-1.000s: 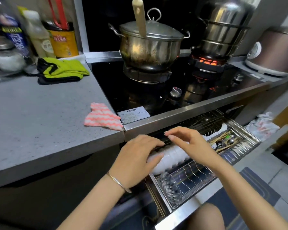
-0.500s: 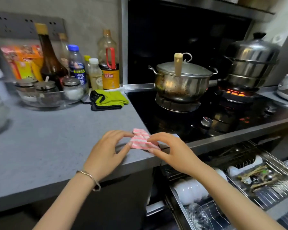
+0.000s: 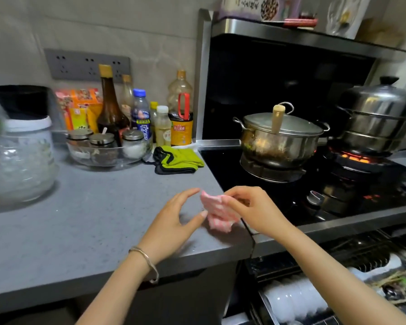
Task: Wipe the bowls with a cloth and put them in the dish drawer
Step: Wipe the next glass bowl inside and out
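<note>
Cloth: the pink-striped cloth point(image 3: 217, 213) is hanging bunched over the corner of the grey counter point(image 3: 80, 219) beside the hob, top edge raised. I cannot tell whether its lower end is touching the stone.
Right hand: at the cloth's 3 o'clock, the right hand point(image 3: 251, 209) is pinching that top edge between curled fingertips and thumb.
Left hand: at 9 o'clock, the left hand point(image 3: 174, 221) is hovering with fingers spread and loosely bent, gripping nothing, its thumb tip right at the cloth's edge.
Bowls: at 5 o'clock, white bowls point(image 3: 293, 299) are standing on edge in a row in the pulled-out dish drawer point(image 3: 265, 303).
Farther out: a green cloth point(image 3: 178, 158) is lying at 11 o'clock. A lidded pot point(image 3: 279, 141) is sitting at 1 o'clock, and a steamer point(image 3: 380, 120) at 2 o'clock is sitting over a glowing burner.
</note>
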The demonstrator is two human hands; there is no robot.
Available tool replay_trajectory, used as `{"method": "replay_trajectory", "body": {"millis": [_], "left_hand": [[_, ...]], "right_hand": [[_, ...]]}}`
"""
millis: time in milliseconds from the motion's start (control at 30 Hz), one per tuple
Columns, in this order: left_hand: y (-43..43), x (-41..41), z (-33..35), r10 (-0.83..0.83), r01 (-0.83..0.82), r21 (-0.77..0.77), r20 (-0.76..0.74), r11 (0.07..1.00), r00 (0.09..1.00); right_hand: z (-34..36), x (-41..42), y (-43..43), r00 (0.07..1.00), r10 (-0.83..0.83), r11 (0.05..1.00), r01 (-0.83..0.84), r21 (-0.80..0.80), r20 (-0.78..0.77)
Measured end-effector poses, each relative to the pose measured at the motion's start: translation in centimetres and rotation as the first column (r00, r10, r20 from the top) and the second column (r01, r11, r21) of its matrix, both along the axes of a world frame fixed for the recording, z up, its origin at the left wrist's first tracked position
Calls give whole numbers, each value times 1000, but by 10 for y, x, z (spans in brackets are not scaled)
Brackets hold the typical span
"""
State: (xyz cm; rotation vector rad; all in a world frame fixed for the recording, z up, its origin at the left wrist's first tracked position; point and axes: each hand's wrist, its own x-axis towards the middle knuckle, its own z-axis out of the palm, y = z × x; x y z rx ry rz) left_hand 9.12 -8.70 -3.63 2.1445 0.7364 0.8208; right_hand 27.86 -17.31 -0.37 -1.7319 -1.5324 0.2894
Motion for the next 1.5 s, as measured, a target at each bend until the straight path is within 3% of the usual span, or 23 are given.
{"method": "replay_trajectory", "body": {"millis": [133, 233, 400, 533, 667, 833, 967, 1100, 1233, 1333, 1500], "left_hand": [[6, -5, 18, -6, 121, -359, 305, 925, 952], [7, -19, 28, 76, 134, -459, 410, 878, 909], [10, -45, 43, 150, -39, -265, 413, 964, 898], [6, -66, 58, 106, -66, -127, 342, 990, 934], [14, -76, 65, 152, -133, -92, 258, 987, 954], [52, -84, 56, 224, -232, 59, 116, 971, 968], [76, -113, 61, 302, -320, 94, 169, 943, 938], [117, -178, 61, 548, -576, 265, 177, 773, 817], [171, -232, 60, 751, -693, 331, -80, 640, 656], [196, -253, 60, 745, -656, 370, -189, 658, 640], [204, -255, 69, 673, -583, 398, -133, 709, 728]], "right_hand": [[31, -23, 8, 886, 151, 985, -174, -13, -439], [34, -38, 17, 811, 184, 963, -262, -64, -555], [32, -58, 28, 787, 259, 903, -403, -149, -560], [38, -76, 39, 762, 353, 813, -537, -225, -543], [38, -101, 52, 688, 431, 711, -657, -251, -583], [17, -136, 77, 644, 329, 788, -590, -175, -691], [7, -152, 94, 510, 226, 811, -570, -130, -830], [-2, -160, 113, 428, 130, 829, -541, -139, -894], [-4, -172, 130, 430, 95, 827, -536, -169, -898], [-4, -179, 138, 434, 82, 829, -529, -181, -897], [-10, -178, 144, 447, 41, 838, -502, -213, -893]]}}
